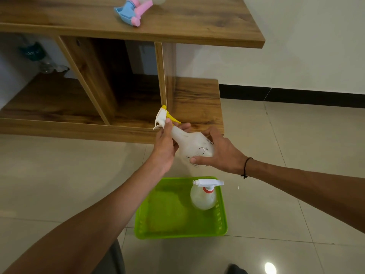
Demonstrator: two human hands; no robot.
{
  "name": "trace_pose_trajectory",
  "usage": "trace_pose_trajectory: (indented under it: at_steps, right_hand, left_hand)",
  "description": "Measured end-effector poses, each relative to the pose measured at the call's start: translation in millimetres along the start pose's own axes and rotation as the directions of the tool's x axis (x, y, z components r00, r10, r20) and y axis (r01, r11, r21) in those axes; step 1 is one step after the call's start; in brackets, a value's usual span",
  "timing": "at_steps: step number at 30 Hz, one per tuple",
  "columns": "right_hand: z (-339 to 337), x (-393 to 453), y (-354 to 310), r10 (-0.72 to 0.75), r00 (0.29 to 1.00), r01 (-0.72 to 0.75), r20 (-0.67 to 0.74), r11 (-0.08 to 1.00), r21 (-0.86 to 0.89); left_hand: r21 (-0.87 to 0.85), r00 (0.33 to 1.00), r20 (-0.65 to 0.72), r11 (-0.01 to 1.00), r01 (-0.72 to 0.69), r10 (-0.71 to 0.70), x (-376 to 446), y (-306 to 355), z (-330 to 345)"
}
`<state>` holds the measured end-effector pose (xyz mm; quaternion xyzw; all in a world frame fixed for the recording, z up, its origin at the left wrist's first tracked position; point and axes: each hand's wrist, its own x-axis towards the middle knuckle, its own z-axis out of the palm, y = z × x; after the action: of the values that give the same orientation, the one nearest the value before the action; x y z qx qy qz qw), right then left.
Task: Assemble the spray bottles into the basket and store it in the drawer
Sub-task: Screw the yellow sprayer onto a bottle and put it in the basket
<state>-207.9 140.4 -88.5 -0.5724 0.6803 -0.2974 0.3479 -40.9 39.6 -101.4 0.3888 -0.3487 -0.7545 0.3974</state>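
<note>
I hold a translucent white spray bottle [190, 144] tilted in the air above the floor. Its white-and-yellow spray head [164, 117] points up and left. My left hand [165, 147] grips the neck just under the head. My right hand [221, 153] wraps the bottle's body. Below them a lime-green basket [158, 230] sits on the tiled floor. Inside it, at the right rear corner, stands a second bottle [203, 198] with a white head and red collar. On the wooden top lie a blue spray head [123, 13] and a pink spray head [141, 10] beside a clear bottle partly cut off by the frame edge.
A low wooden cabinet [177, 32] with open compartments stands right behind my hands; its lower shelf edge [79, 128] runs near floor level. Plastic bottles [49, 66] lie in the left compartment. A white wall with black skirting is at the right.
</note>
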Motion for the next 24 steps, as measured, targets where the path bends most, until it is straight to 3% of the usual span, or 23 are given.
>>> trace_pose_trajectory:
  at_steps: [3,8,16,20,24]
  right_hand:
    - [-2,4,3,0.074,0.992,-0.096,0.101,0.969,0.228]
    - [0,8,5,0.128,0.971,-0.193,0.203,0.919,0.344]
    - [11,18,-15,0.028,0.973,-0.024,0.231,1.0,-0.02]
    - [18,27,-32,-0.048,0.95,0.063,0.309,0.997,-0.037]
    - [27,34,-40,-0.074,0.949,0.103,0.307,0.991,-0.08]
  left_hand:
    - [0.057,0.999,0.034,0.998,0.007,-0.009,-2,5,-4]
    - [0.098,0.995,0.103,0.995,0.002,-0.012,-7,15,-9]
    - [0.288,0.968,0.24,0.947,-0.14,0.07,-16,28,-11]
    - [0.373,0.938,0.336,0.902,-0.216,0.085,-23,32,-15]
    - [0.438,0.939,0.339,0.873,-0.216,0.062,-23,40,-26]
